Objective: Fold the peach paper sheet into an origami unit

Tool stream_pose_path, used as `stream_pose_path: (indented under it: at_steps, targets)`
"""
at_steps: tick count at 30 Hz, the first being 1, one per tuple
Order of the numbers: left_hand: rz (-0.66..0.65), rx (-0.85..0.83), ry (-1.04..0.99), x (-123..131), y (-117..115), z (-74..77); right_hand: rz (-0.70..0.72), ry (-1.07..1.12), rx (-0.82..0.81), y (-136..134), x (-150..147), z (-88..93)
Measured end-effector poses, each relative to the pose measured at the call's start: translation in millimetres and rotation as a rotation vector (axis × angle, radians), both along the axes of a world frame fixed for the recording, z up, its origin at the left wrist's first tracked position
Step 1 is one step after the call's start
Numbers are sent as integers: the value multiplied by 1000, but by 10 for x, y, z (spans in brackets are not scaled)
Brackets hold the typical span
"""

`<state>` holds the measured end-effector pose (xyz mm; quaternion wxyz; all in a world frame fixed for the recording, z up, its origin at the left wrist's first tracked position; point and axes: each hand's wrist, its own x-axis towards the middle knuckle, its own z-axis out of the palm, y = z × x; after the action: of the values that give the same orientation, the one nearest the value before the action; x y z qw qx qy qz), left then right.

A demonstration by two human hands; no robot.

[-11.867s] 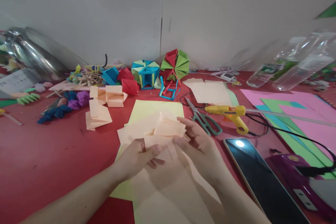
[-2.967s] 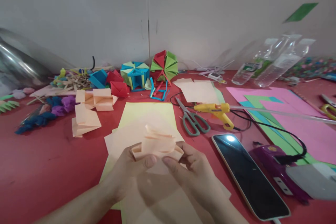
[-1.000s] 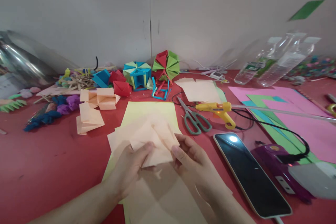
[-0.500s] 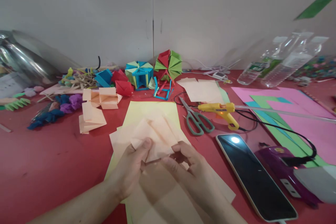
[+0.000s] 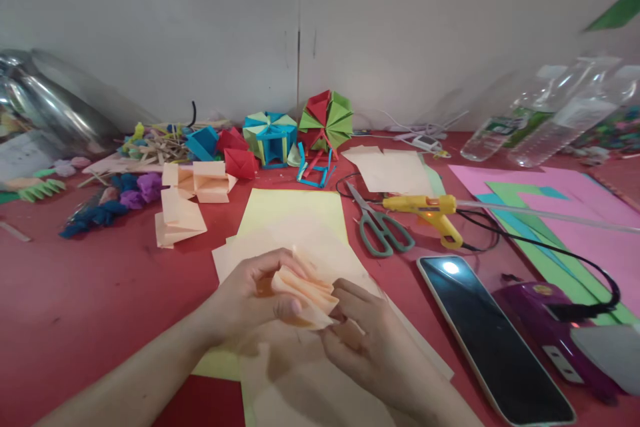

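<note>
A folded peach sheet of paper (image 5: 307, 297) is held between my two hands above the stacked sheets. My left hand (image 5: 250, 297) is closed round its left side, thumb in front and fingers behind. The fingers of my right hand (image 5: 363, 337) pinch its right corner. The paper's layers are bunched and partly parted at the top. Under the hands lie loose peach sheets (image 5: 280, 380) over a yellow sheet (image 5: 295, 213). Folded peach paper pieces (image 5: 183, 217) sit to the left, beyond my left hand.
To the right are scissors (image 5: 383, 230), a yellow glue gun (image 5: 425, 210), a phone (image 5: 493, 340) and a purple power strip (image 5: 545, 327). Paper models (image 5: 270, 140) stand against the wall. Plastic bottles (image 5: 555, 120) lean at the back right; a metal jug (image 5: 55, 107) stands at the left.
The folded paper has turned from lying flat to bunched up and tilted. My left fingers have moved up round behind it. The view has shifted slightly.
</note>
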<state>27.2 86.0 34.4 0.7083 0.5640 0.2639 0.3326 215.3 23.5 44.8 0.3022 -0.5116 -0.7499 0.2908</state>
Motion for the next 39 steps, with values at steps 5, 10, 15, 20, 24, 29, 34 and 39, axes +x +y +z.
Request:
stream_pose_path:
  at_steps: [5,10,15,20,24,29,34,39]
  targets:
    - [75,13,42,8,-17,-59,-23,-7,56,5,8,-16]
    - [115,-122,-17,3,-1,-107,20,43,-8,-5,28,-27]
    - [110,-267,-71,27,-7,-111,43,89,-5,-9,41,-12]
    - [50,-105,8,21,8,-41,91,63,32,-7,30,29]
    - [104,128,70,-12,39,1,100,24,73,-7,25,20]
    - [140,405,236,-82,36,84,92,50,121,-7,12,-14]
    - [81,489,377,-70,-43,252,115,38,185,-12,-18,-2]
    - [82,432,460,-48,-80,339,147,2,216,-6,-32,23]
